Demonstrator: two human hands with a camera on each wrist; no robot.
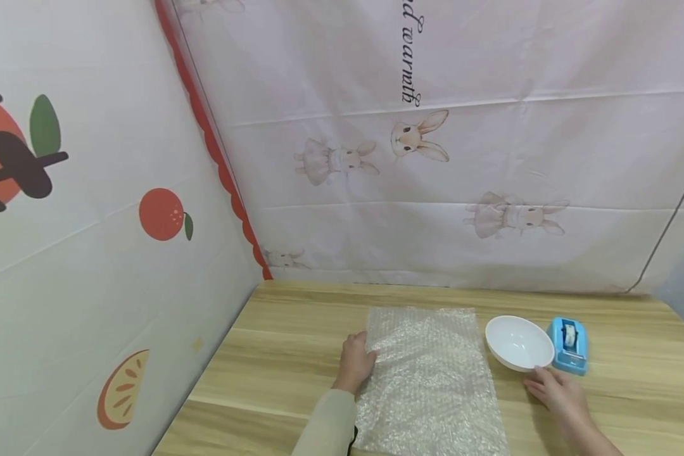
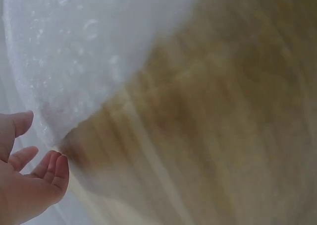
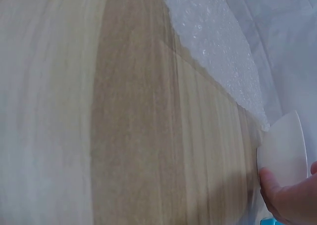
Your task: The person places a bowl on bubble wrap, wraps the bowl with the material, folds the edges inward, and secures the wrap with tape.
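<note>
Below, under the fingers of both hands, is a wooden table (image 1: 285,354) with light and darker brown stripes. Far past the fingertips hangs a pale pink cloth (image 1: 348,247) with soft folds, rabbits (image 1: 407,138) and curly letters (image 1: 409,69) on it. Off beyond the left fingers is a white wall sheet (image 1: 91,266) with a round red fruit (image 1: 158,214) and an orange slice (image 1: 120,396). A wavy red strip (image 1: 223,171) runs down between the two.

The bubble wrap (image 1: 427,380) lies flat between the two hands. It is clear and shiny, with lots of tiny bumps and a few wrinkles. The left hand (image 1: 354,364) is at its near side edge, fingers softly bent and thumb apart; I cannot tell if they press on it.

The white bowl (image 1: 515,342) is at the tips of the right fingers. It is round, smooth and wide, with its hollow side up. The right hand (image 1: 561,396) pinches its rim, with only a small gap between thumb and fingers. Just past those fingers, close beside the bowl, sits a blue tape holder (image 1: 571,361) with a small roll of tape (image 1: 570,335).
</note>
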